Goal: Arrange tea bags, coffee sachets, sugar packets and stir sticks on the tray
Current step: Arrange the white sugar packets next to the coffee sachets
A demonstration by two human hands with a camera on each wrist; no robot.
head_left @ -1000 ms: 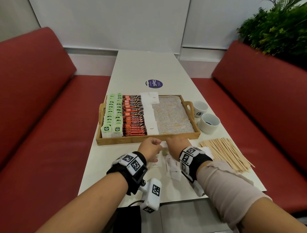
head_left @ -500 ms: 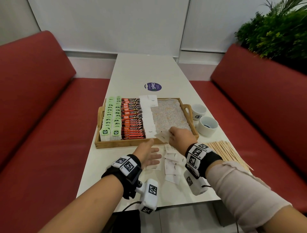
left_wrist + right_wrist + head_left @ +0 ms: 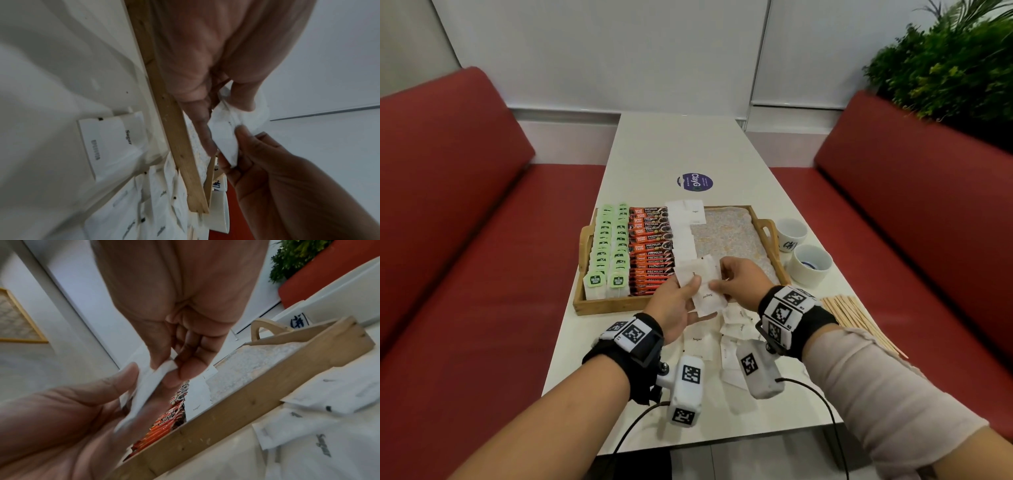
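Both hands are working over the near rim of the shallow wooden tray with cut-out handles (image 3: 763, 229), sorting a few white paper sugar packets (image 3: 697, 274) before they go down. The left hand (image 3: 677, 310) is pinching the small sheaf between thumb and fingers, palm turned inward, while the right hand (image 3: 741, 279) is nipping the other edge of it — probably so one packet can be peeled off or squared up for the row. The held packets are hanging just above the tray's near edge, not yet resting on it.

On the tray, the green-tagged tea bags (image 3: 610, 246) are standing in two columns at the left, the orange-and-black coffee sachets (image 3: 652, 251) are lying overlapped beside them, and a column of white sugar packets (image 3: 685, 240) is running next to those; the speckled liner on the right half is lying bare, likely kept for what remains. More loose sugar packets (image 3: 729, 337) are lying scattered on the white surface (image 3: 688, 147) just below the hands — close at hand for picking. The pale wooden stir sticks (image 3: 859, 317) are lying fanned to the right, off the tray, near two white ceramic cups (image 3: 808, 262).
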